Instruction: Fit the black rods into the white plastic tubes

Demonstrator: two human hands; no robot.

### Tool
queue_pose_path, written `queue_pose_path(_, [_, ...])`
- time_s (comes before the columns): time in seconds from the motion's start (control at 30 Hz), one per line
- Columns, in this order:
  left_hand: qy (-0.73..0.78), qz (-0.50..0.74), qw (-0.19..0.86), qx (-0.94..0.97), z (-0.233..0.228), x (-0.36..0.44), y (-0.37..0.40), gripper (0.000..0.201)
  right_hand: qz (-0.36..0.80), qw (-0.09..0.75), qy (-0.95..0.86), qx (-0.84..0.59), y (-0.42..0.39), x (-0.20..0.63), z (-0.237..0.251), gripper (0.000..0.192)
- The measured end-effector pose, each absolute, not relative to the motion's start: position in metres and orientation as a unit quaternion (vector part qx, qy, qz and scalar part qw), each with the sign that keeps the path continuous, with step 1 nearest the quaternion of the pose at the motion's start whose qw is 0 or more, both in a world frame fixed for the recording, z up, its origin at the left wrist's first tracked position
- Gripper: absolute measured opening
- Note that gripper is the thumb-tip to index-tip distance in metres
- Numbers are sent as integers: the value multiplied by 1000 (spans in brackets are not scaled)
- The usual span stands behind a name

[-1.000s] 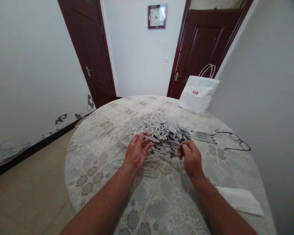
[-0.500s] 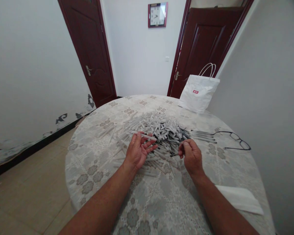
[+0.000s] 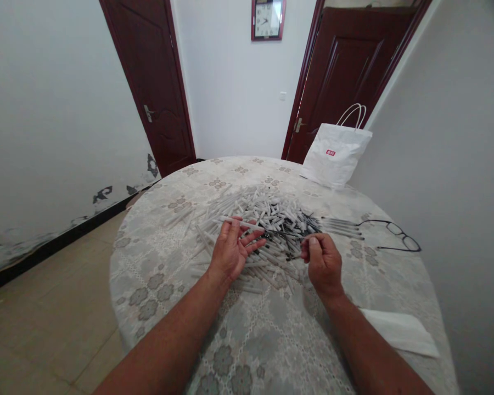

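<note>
My left hand [image 3: 233, 249] pinches a whitish pen barrel [image 3: 247, 224] between thumb and forefinger, its other fingers spread beneath. My right hand [image 3: 323, 260] is closed, thumb against forefinger, on the end of a thin dark pen refill [image 3: 286, 234]. The refill points left toward the barrel's right end; whether its tip is inside cannot be made out. Below and beyond both hands spreads a heap of loose pale barrels [image 3: 226, 206], short white caps [image 3: 271, 207] and dark refills [image 3: 310, 221].
Several pens [image 3: 341, 227] lie in a row right of the heap, touching or close to black-framed glasses [image 3: 395, 229]. A white paper bag [image 3: 335, 156] stands at the back right. A folded white sheet [image 3: 401, 332] lies near my right forearm on the round, lace-patterned tablecloth [image 3: 148, 285].
The view has tilted slightly. Both hands keep their grips, with the barrel and refill in nearly the same place over the heap.
</note>
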State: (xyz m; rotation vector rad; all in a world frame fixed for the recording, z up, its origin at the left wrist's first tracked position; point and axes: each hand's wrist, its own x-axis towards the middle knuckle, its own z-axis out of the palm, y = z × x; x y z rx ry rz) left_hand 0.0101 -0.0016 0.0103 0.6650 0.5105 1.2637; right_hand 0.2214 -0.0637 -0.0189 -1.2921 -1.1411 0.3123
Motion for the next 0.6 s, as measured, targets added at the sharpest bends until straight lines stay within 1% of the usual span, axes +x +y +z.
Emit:
queue_pose_path(0.1, [230, 571, 725, 309, 8, 11, -1, 34, 102, 636, -527, -555, -68, 221, -18, 21])
queue_pose_path(0.2, [232, 576, 723, 303, 8, 11, 0, 31, 79, 623, -554, -547, -71, 222, -17, 18])
queue_pose_path(0.33, [251, 547, 738, 306, 9, 14, -2, 27, 78, 585, -604, -536, -73, 220, -13, 14])
queue_pose_path(0.47, [256, 451, 780, 350, 8, 18, -10, 27, 134, 535, -654, -518, -72, 216, -10, 13])
queue_pose_path(0.6, [261, 417, 799, 346, 5, 19, -12, 23, 265, 504, -637, -519, -69, 215, -11, 21])
